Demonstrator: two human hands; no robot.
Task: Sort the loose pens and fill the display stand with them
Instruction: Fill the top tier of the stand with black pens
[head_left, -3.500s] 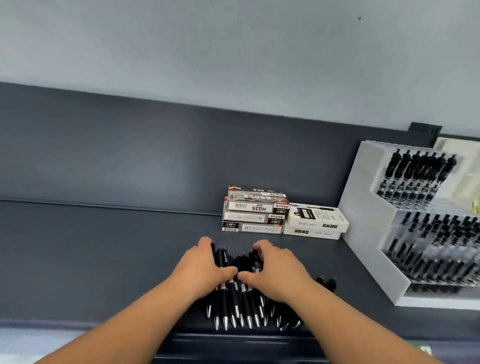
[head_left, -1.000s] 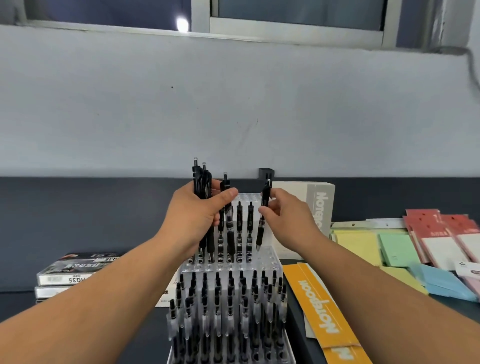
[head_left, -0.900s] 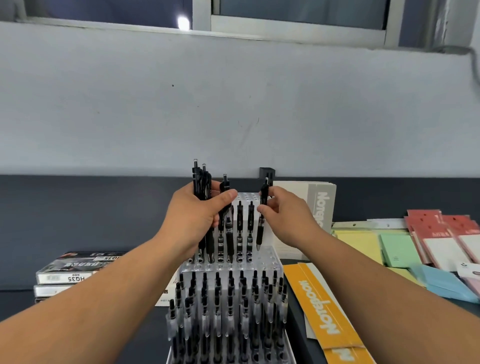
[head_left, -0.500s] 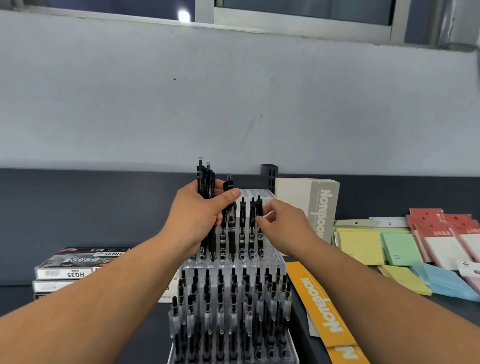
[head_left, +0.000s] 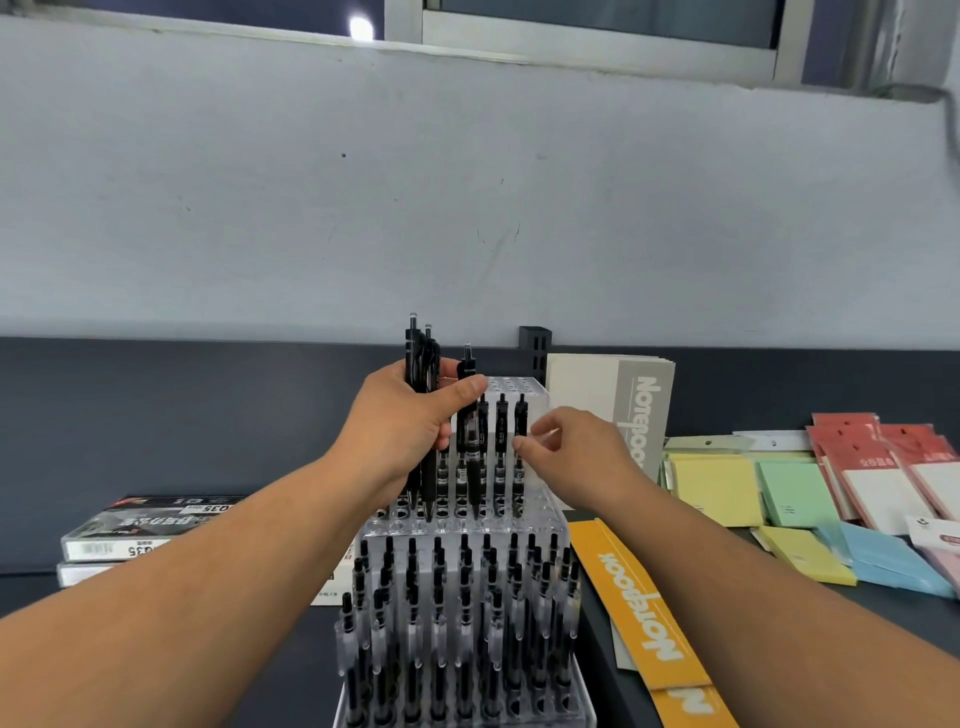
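Head view: the left hand (head_left: 405, 431) grips a bundle of pens (head_left: 423, 358) upright over the stand (head_left: 545, 519). The right hand (head_left: 576, 462) curls its fingertips (head_left: 522, 443) against a seated pen (head_left: 520, 415); whether it pinches the pen is unclear. The bundle stands at its 9 o'clock.

- Left hand (head_left: 410, 431): raised, back toward the camera, fingers and thumb wrapped round a bundle of black plastic click pens (head_left: 422, 358), held upright.
- Right hand (head_left: 576, 457): level with it, fingers loosely curled, thumb and forefinger tips nearly meeting; grip unclear.
- Left forearm (head_left: 208, 571) and right forearm (head_left: 727, 587): bare, converging forward.
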